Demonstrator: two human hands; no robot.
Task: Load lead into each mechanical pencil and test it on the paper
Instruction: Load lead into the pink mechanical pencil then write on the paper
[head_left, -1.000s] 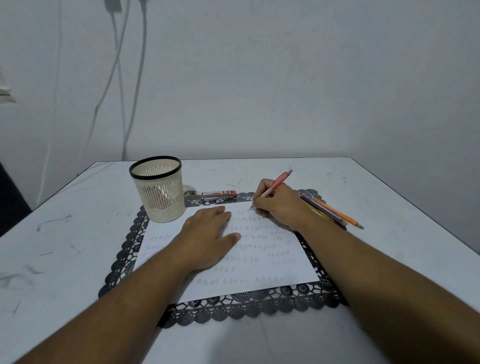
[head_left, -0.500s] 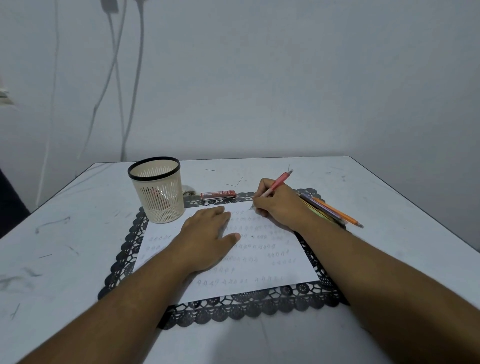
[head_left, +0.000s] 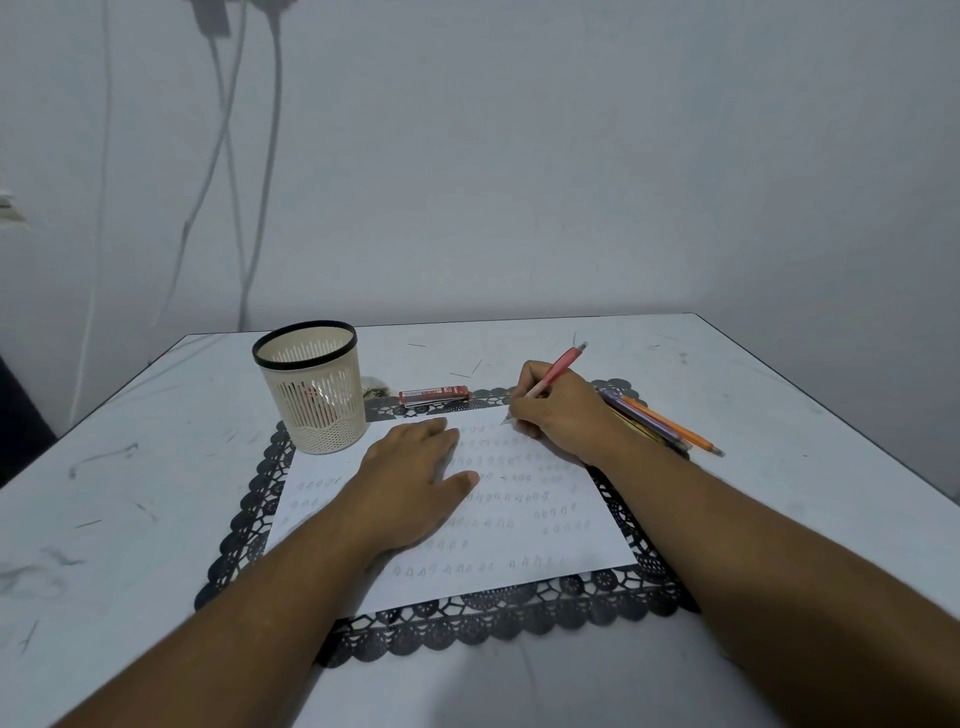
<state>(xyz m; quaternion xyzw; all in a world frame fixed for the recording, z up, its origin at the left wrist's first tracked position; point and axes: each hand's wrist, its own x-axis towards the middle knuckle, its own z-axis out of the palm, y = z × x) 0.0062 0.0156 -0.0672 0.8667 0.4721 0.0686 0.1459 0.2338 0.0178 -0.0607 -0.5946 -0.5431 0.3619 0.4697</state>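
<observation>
A white paper (head_left: 561, 535) covered in rows of small pencil marks lies on a black lace mat (head_left: 498, 623). My right hand (head_left: 566, 415) grips a red mechanical pencil (head_left: 558, 366), its tip touching the paper's far edge. My left hand (head_left: 410, 478) rests flat on the paper with straight fingers. A red lead case (head_left: 434, 394) lies beyond the paper. Several more pencils (head_left: 670, 423), orange and purple among them, lie to the right of my right hand, partly hidden by my wrist.
A cream mesh pencil cup (head_left: 314, 389) with a black rim stands at the mat's far left corner. Loose lead bits lie scattered on the white table (head_left: 130, 493). Cables hang down the wall at the back left.
Both hands stay almost where they were; the pencil tip remains at the paper's far edge. The view has shifted slightly.
</observation>
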